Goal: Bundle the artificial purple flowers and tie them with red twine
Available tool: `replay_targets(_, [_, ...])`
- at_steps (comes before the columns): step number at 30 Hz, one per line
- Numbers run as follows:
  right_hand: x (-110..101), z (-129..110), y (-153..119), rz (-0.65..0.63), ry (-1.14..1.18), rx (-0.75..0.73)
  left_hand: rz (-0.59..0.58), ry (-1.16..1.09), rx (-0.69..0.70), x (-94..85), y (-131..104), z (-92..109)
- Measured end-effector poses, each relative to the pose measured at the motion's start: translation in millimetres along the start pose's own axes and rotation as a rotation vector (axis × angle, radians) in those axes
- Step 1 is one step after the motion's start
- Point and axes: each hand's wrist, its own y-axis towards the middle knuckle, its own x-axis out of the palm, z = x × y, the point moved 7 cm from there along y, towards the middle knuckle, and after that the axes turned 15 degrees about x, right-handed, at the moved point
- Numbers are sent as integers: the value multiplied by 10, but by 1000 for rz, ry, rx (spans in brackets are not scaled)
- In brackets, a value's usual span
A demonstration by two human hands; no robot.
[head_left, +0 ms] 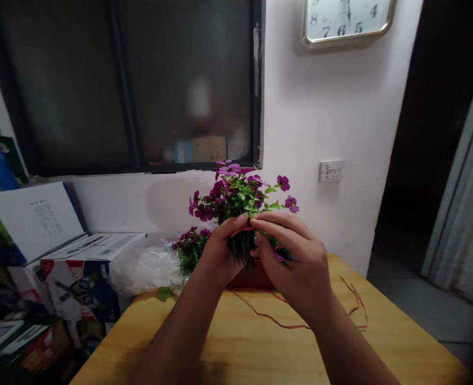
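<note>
A bunch of purple artificial-looking flowers (236,192) with green leaves stands upright above the table, gathered at its stems. My left hand (224,246) is wrapped round those stems from the left. A thin red string (242,230) crosses the stems near my left thumb. My right hand (292,246) pinches at the string from the right, its thumb and forefinger close together by the stems. Behind the hands, a dark red container (250,278) is partly hidden. More purple flowers (194,246) lie low behind my left hand.
Long pieces of red string (260,315) lie across the wooden table (268,353). A crumpled clear plastic bag (152,267) is at the table's back left. Printed cartons (84,283) are stacked along the left. A dark doorway (417,149) opens at right.
</note>
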Motion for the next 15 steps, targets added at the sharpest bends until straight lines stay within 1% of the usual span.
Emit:
replay_targets(3, [-22,7,-4,21,25,28,-22,-2,5,6,-3,4])
replay_targets(8, [-59,28,-3,55,64,110,-42,20,-44,-20,-33,8])
replay_targets(12, [-73,63,10,14,56,158,-47,36,-64,-41,-41,14])
replay_targets(15, [-87,74,24,-20,4,142,-37,51,-50,-49,-34,16])
